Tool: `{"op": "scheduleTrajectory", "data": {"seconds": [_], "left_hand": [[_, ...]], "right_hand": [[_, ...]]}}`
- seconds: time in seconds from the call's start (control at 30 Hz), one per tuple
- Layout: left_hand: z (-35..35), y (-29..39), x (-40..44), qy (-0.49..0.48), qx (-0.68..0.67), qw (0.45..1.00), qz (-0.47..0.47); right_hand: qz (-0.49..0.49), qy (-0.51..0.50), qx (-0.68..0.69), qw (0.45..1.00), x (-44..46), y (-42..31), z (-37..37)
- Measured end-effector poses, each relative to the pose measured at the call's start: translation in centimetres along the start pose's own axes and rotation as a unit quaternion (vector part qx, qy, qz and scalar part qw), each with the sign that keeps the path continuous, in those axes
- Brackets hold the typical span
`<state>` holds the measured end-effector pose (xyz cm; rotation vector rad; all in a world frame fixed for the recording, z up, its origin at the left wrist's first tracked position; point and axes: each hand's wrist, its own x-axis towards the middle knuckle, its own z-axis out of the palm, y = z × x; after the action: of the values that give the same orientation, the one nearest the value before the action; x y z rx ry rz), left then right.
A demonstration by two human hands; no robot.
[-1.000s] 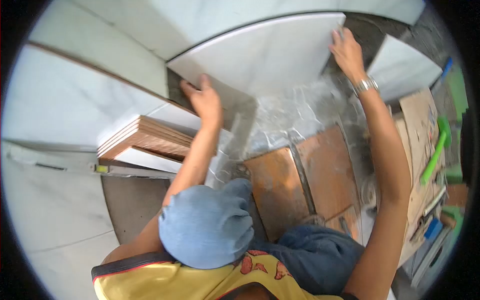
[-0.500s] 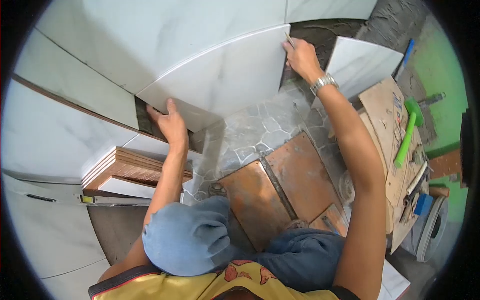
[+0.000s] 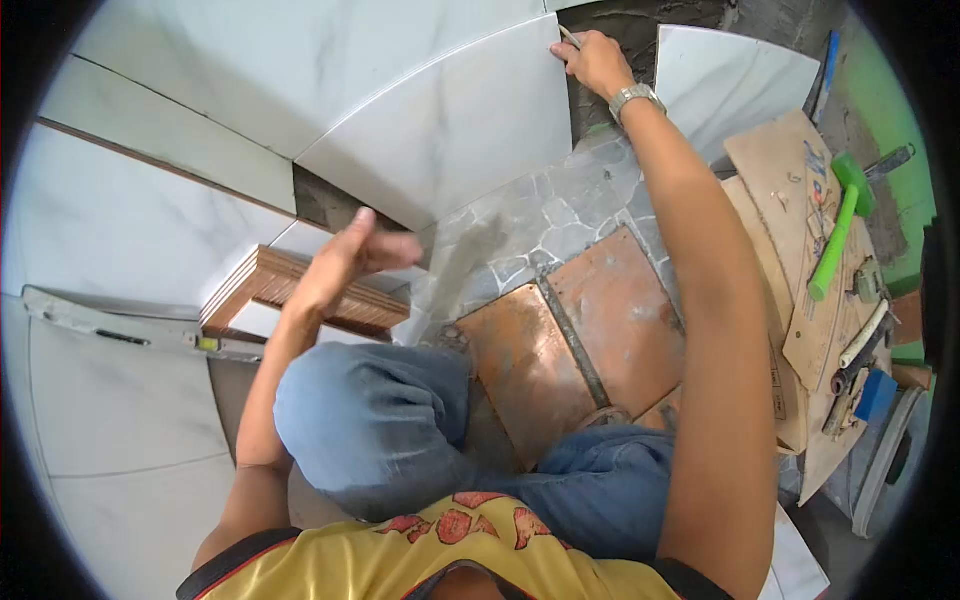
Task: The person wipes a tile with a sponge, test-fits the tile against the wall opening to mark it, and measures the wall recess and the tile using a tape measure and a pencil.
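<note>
A large white marbled wall tile (image 3: 450,125) stands against the wall in front of me, its top edge along the tile row above. At its upper right corner, my right hand (image 3: 598,64) pinches a slim, pale pencil (image 3: 570,37) whose tip is close to the tile's edge. My left hand (image 3: 350,262) is off the tile, in front of its lower left end. Its thumb points up and its fingers are stretched out, slightly blurred, with nothing in them. A dark gap (image 3: 325,200) shows between this tile and the one on the left.
Stacked tiles (image 3: 300,290) and a spirit level (image 3: 150,332) are at left. Two rusty metal plates (image 3: 525,360) lie on the stone-pattern floor. At right, a green mallet (image 3: 838,235) rests on cardboard (image 3: 775,150) near a leaning white tile (image 3: 725,95).
My left hand has come off the tile's lower left corner and moved toward me. My right hand stays at the upper right corner with the pencil. The view has shifted slightly.
</note>
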<state>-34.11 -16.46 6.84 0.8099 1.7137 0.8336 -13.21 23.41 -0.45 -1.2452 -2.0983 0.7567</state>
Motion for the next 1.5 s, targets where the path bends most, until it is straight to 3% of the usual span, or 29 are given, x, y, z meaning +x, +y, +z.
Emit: {"op": "scheduleTrajectory", "data": {"seconds": [0.03, 0.1, 0.17, 0.27, 0.33, 0.43, 0.5, 0.53, 0.63, 0.77, 0.9, 1.03, 1.13, 1.37, 1.4, 1.43, 1.5], "left_hand": [[-0.1, 2.0, -2.0, -0.029, 0.078, 0.996, -0.010], [0.4, 4.8, -4.8, 0.062, 0.184, 0.981, 0.018], [-2.9, 6.2, -4.8, 0.052, 0.190, 0.968, 0.154], [-3.7, 10.9, -4.5, 0.177, 0.107, 0.952, 0.225], [-1.5, 14.9, -4.2, 0.209, 0.233, 0.909, 0.274], [-2.9, 15.4, 0.7, 0.228, 0.452, 0.807, 0.304], [-3.6, 13.9, 3.6, 0.251, 0.490, 0.790, 0.271], [-3.3, 12.7, 4.5, 0.275, 0.494, 0.769, 0.297], [-3.7, 11.5, 5.1, 0.264, 0.545, 0.768, 0.208], [-3.7, 10.8, 5.8, 0.252, 0.557, 0.752, 0.246], [-3.6, 9.4, 7.0, 0.283, 0.594, 0.695, 0.290], [-2.3, 9.4, 6.8, 0.293, 0.601, 0.692, 0.272], [-1.2, 9.9, 5.8, 0.291, 0.572, 0.720, 0.263], [-5.2, 8.5, 7.1, 0.270, 0.587, 0.705, 0.292], [-6.1, 8.0, 7.0, 0.270, 0.591, 0.697, 0.303], [-6.2, 8.0, 8.1, 0.262, 0.591, 0.690, 0.327], [-4.6, 8.5, 7.4, 0.258, 0.578, 0.696, 0.339]], "right_hand": [[-0.004, 0.000, 0.000, 1.000, -0.1, -0.1, -0.2], [-0.011, 0.001, -0.003, 1.000, -0.6, -0.7, -0.7], [-0.013, 0.004, -0.011, 1.000, -1.3, -1.2, -1.2], [-0.027, 0.024, 0.001, 0.999, -0.6, -0.4, -0.1], [-0.027, 0.022, 0.001, 0.999, -0.9, -0.6, -0.1], [-0.031, 0.006, -0.012, 0.999, -1.4, -1.2, -1.0], [-0.028, 0.009, -0.028, 0.999, -1.3, -1.0, -1.2], [-0.028, 0.012, -0.023, 0.999, -1.4, -1.0, -1.3], [-0.031, 0.006, -0.016, 0.999, -2.0, -0.8, -1.1], [-0.035, -0.011, -0.004, 0.999, -1.5, -1.1, -1.7], [-0.010, 0.002, 0.016, 1.000, -2.0, -1.6, -1.6], [-0.020, 0.017, 0.042, 0.999, -1.5, -0.8, -0.8], [-0.027, 0.011, 0.068, 0.997, -1.7, -0.7, -0.9], [-0.058, 0.054, 0.107, 0.991, -0.7, 1.0, 0.7], [-0.060, 0.072, 0.128, 0.987, -0.4, 1.4, 1.4], [-0.131, 0.105, 0.065, 0.984, -1.2, 1.3, 0.9], [-0.094, 0.147, 0.059, 0.983, -2.3, 1.7, 2.0]]}}
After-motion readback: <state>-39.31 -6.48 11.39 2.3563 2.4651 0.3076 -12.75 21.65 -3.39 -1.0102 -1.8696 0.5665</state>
